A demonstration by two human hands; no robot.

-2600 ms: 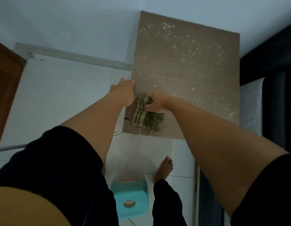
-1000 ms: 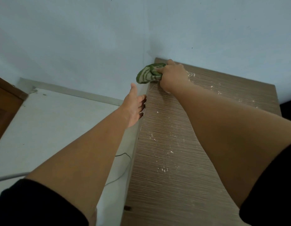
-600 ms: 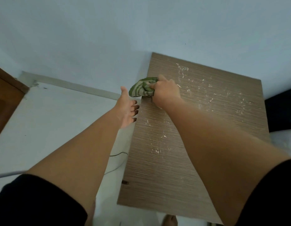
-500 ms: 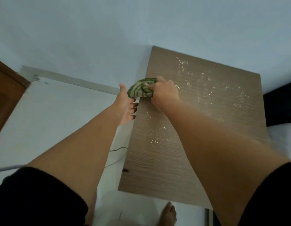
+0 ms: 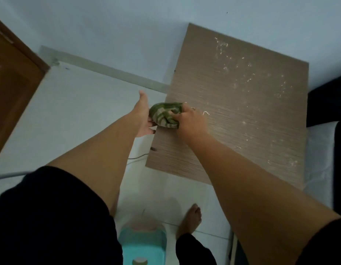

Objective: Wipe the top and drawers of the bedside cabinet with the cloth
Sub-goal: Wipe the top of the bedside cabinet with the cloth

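Note:
The bedside cabinet top (image 5: 232, 119) is a brown wood-grain board seen from above, with white crumbs scattered over its far and right parts. My right hand (image 5: 190, 121) grips a bunched green striped cloth (image 5: 164, 114) at the board's left edge. My left hand (image 5: 143, 116) is held just off that edge beside the cloth, thumb up and fingers under the bunched cloth. The drawers are hidden below the top.
A teal plastic stool (image 5: 142, 245) stands on the white tiled floor near my bare foot (image 5: 189, 219). A brown wooden door (image 5: 10, 83) is at the left. A thin cable (image 5: 136, 157) runs along the floor. Dark bedding and a white mattress (image 5: 322, 153) adjoin the cabinet's right side.
My right hand has dragged the cloth from the far left corner down along the left edge toward me. My left hand followed beside it, and the camera tilted downward.

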